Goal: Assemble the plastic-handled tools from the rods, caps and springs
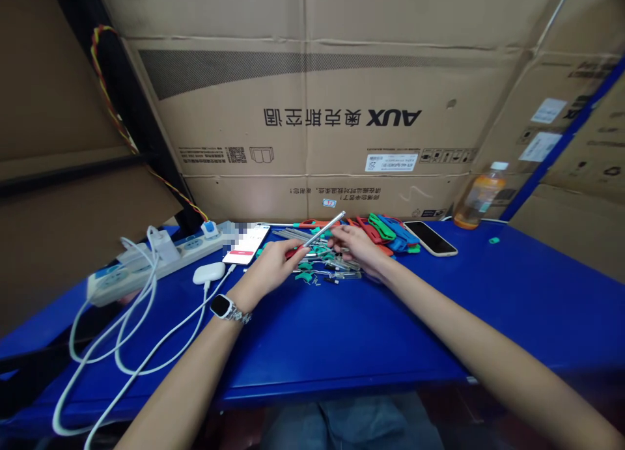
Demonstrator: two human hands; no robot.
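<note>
Far left, power strip [170, 262] on blue table [303, 346]; white case [209, 273] and lit phone [245, 245] beside it. Left hand [273, 264] pinches silver rod [326, 230], tilted up to the right, above small parts [305, 266]. Right hand [360, 247] near rod, fingers curled; cannot tell whether they grip anything. Coloured straps [383, 230] just beyond, then dark-screened phone [430, 238], upright bottle [481, 199].

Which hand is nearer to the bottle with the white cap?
Right. The right hand is left of the bottle, a phone between them; the left hand is farther left, holding a silver rod.
</note>
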